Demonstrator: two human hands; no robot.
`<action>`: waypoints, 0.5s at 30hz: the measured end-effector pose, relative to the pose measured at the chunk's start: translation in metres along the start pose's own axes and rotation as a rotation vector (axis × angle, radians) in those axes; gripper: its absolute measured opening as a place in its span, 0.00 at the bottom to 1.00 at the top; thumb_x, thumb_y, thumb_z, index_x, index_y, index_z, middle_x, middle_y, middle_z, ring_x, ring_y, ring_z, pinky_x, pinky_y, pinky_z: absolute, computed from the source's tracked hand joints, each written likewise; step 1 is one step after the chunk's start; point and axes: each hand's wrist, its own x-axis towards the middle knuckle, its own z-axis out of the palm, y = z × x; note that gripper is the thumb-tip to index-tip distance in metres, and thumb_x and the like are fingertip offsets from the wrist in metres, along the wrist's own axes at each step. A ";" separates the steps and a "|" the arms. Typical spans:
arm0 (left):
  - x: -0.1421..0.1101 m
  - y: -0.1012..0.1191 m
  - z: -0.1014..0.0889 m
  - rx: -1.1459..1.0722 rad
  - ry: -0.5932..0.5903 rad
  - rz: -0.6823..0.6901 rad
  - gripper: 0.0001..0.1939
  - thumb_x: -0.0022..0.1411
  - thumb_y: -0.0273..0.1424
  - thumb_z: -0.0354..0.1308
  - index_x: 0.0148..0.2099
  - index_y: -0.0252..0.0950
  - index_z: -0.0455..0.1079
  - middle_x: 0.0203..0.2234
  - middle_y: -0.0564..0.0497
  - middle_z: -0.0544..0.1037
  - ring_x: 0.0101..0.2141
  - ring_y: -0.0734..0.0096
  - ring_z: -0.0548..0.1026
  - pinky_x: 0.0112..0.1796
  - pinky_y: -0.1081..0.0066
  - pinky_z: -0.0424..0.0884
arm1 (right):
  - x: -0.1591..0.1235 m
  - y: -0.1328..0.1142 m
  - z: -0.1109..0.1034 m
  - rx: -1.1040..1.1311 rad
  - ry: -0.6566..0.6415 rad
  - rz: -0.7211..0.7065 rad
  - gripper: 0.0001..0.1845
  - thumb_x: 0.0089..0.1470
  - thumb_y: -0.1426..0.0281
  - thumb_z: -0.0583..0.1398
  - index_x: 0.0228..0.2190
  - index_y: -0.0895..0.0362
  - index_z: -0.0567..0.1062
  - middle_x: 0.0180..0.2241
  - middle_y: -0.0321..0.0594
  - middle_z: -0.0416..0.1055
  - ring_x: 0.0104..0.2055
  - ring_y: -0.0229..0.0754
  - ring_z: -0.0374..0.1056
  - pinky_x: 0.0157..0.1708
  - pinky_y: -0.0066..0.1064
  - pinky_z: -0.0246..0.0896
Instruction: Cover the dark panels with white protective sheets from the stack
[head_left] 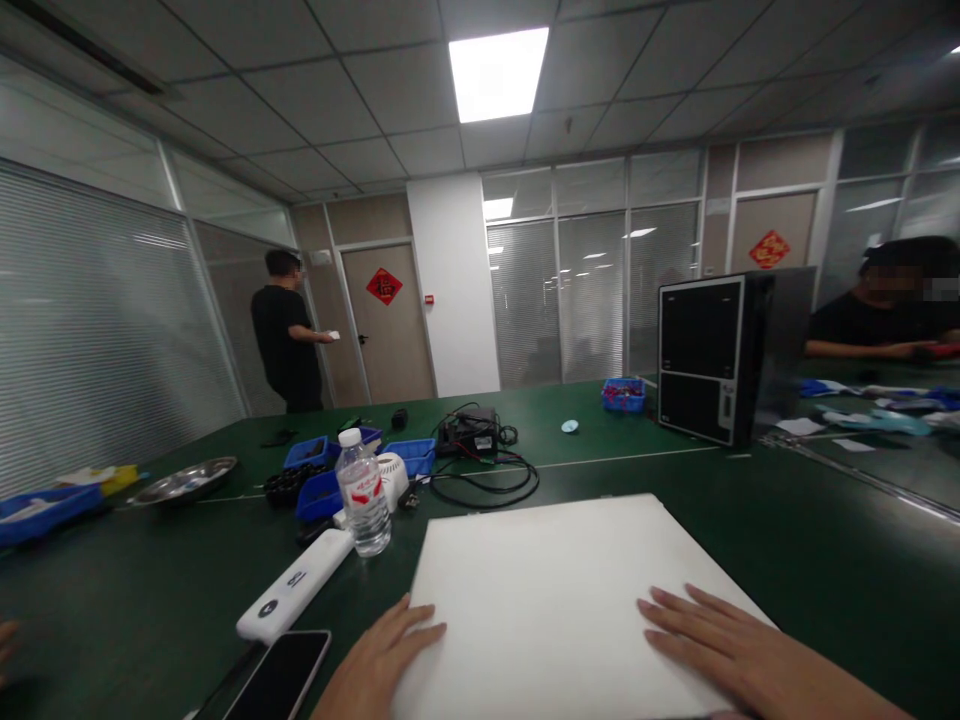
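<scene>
One green desk [150, 590] carries the lot. Person standing [281, 330] past its far edge, left side; another person [877, 320] sits at the right side. Black computer tower [701, 330] upright toward the far edge, right of centre. White slab [547, 600] lies flat on the near part of the desk, middle, running out of view at the bottom. Left hand [382, 650] on the slab's left edge, fingers slightly apart. Right hand [727, 645] palm down over its right part, fingers spread. Neither grips it. Metal tray [184, 480] toward the desk's left edge. Blue bins [416, 457] and black adapter [476, 430] with cables beyond the slab, toward the far edge. Water bottle [365, 505] upright, just off the slab's far-left corner. White bar-shaped device [296, 585] left of the slab, phone [281, 675] nearer, beside the left hand. Light-blue disc [570, 426] between adapter and tower.
</scene>
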 end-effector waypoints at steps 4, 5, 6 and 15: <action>0.003 0.020 -0.018 -0.002 -0.050 -0.111 0.40 0.43 0.50 0.76 0.60 0.51 0.75 0.61 0.48 0.76 0.60 0.46 0.73 0.60 0.54 0.70 | -0.005 0.001 -0.001 -0.030 -0.024 0.082 0.30 0.65 0.49 0.47 0.67 0.31 0.51 0.71 0.25 0.41 0.72 0.55 0.37 0.68 0.60 0.36; 0.004 0.022 -0.020 0.001 -0.066 -0.135 0.41 0.42 0.48 0.76 0.60 0.51 0.75 0.61 0.48 0.75 0.61 0.45 0.72 0.61 0.53 0.69 | -0.006 0.006 0.001 -0.039 -0.018 0.087 0.31 0.65 0.48 0.48 0.67 0.31 0.51 0.71 0.25 0.41 0.72 0.54 0.38 0.69 0.59 0.36; 0.005 0.024 -0.020 0.000 -0.078 -0.154 0.41 0.41 0.47 0.77 0.60 0.51 0.75 0.62 0.48 0.74 0.61 0.45 0.71 0.61 0.53 0.69 | -0.006 0.012 0.003 -0.053 0.000 0.093 0.32 0.65 0.47 0.48 0.67 0.31 0.51 0.71 0.25 0.41 0.72 0.54 0.39 0.69 0.59 0.38; 0.015 0.040 -0.024 0.039 -0.242 -0.297 0.57 0.44 0.48 0.74 0.71 0.33 0.58 0.69 0.35 0.56 0.68 0.34 0.54 0.66 0.37 0.47 | 0.004 0.080 0.020 -0.042 0.577 0.607 0.43 0.56 0.39 0.53 0.58 0.57 0.74 0.54 0.51 0.75 0.55 0.62 0.72 0.58 0.61 0.64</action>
